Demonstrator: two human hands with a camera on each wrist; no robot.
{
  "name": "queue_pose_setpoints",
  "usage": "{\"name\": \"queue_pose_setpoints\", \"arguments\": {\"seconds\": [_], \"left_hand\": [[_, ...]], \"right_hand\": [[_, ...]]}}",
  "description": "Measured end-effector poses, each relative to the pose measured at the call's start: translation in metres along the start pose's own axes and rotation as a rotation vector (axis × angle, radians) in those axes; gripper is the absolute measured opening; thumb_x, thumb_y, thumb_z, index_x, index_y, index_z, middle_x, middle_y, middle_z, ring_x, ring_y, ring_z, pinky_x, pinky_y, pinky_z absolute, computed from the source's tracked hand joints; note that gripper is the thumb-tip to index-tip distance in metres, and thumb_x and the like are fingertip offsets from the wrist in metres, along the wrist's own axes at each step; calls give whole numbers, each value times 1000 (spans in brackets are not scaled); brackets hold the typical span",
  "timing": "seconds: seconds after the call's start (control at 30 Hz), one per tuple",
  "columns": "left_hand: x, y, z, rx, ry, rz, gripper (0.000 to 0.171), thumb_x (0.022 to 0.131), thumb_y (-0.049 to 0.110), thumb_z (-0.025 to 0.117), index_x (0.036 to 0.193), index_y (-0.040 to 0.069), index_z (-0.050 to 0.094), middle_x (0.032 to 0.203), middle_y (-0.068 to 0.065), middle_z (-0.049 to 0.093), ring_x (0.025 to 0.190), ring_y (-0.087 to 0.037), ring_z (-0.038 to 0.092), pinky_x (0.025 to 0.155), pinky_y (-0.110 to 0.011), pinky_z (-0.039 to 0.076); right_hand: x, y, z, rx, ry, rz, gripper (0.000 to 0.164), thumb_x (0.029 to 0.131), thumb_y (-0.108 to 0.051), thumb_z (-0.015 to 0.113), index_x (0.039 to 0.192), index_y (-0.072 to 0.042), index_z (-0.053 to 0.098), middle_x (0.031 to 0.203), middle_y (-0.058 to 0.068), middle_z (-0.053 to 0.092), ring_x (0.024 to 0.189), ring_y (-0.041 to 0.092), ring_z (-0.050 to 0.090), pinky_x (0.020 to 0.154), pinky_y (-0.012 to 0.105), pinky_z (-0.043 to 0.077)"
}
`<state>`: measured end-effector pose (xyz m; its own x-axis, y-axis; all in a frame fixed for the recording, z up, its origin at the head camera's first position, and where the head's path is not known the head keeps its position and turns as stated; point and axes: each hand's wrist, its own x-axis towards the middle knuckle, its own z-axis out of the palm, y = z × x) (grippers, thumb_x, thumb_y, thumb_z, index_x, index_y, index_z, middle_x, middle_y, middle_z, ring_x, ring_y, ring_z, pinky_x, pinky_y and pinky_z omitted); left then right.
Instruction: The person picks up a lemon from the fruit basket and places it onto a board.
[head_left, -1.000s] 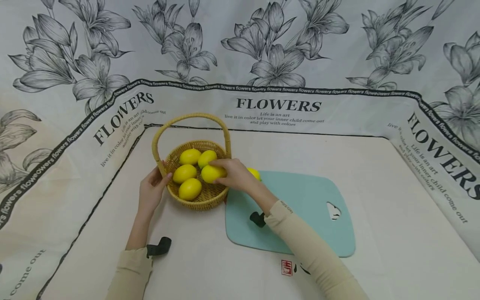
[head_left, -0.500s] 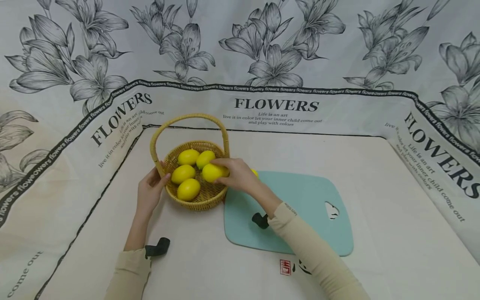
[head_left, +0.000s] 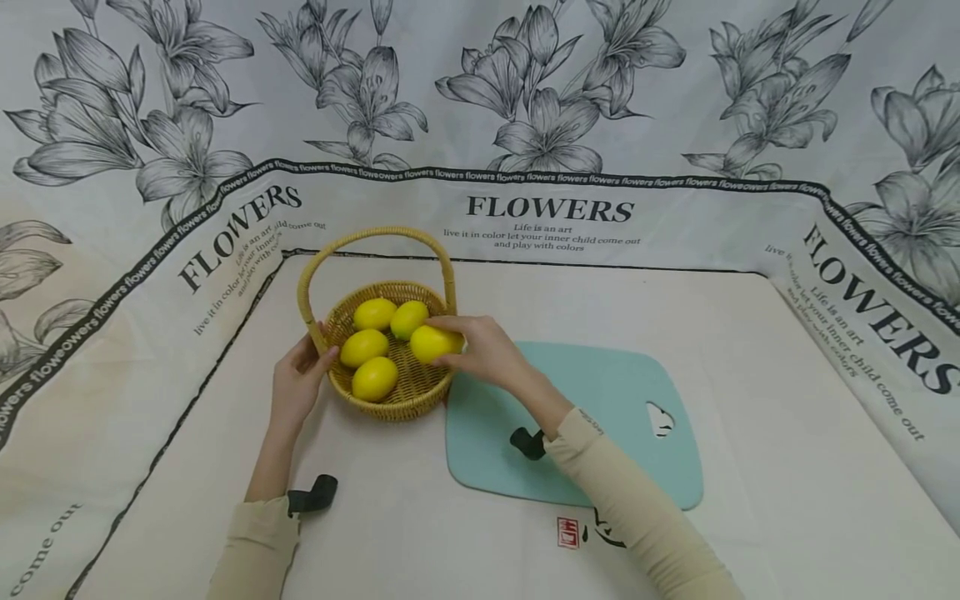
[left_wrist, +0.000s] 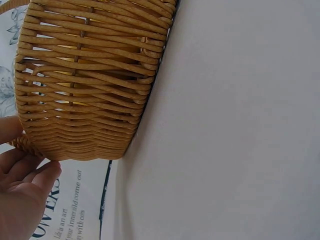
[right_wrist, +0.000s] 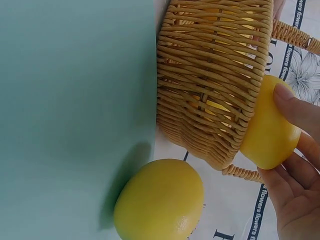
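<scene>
A wicker basket (head_left: 393,411) with a tall arched handle (head_left: 375,232) stands on the left part of the table, several yellow lemons (head_left: 375,379) lying in it. My left hand (head_left: 295,383) grips its left side at the foot of the handle, thumb at the rim. My right hand (head_left: 491,354) pinches a lemon (head_left: 433,343) between thumb and fingers at the basket's right rim. In the right wrist view this lemon (right_wrist: 272,125) is at the rim, and another lemon (right_wrist: 160,202) sits by the edge of the cutting board (right_wrist: 75,100). That second lemon is hidden in the head view.
The light blue cutting board (head_left: 600,392) lies flat right of the basket, under my right forearm, its cut-out grip hole at the right end. A white cloth (head_left: 375,508) with printed flowers and lettering covers the table and rises behind as a backdrop.
My right hand has moved slightly right with its lemon, away from the lemons in the basket. The lemon by the board has gone out of sight behind this hand. My left hand keeps its grip.
</scene>
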<state>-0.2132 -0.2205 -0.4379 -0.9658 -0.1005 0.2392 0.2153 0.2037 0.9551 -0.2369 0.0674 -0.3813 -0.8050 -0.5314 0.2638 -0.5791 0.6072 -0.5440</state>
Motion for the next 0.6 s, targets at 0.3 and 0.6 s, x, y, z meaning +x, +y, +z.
{"name": "queue_pose_setpoints", "arguments": {"seconds": [0.3,0.6], "left_hand": [[-4,11,1,-9,-9,1,53,96,9,60,142,-7,39,144,-21,43,131,-37,42,95,-11,43],[1,-6,0,2,18,24,54,95,18,63,142,-1,44,144,-13,47,130,-30,46,95,-11,43]], "right_hand": [[-5,-1,-5,19,19,-16,56,81,-15,80,132,-7,59,132,8,59,123,24,54,104,32,43],[-11,-1,-12,12,52,-29,55,80,-14,80,131,-7,60,130,8,60,122,25,55,104,34,44]]}}
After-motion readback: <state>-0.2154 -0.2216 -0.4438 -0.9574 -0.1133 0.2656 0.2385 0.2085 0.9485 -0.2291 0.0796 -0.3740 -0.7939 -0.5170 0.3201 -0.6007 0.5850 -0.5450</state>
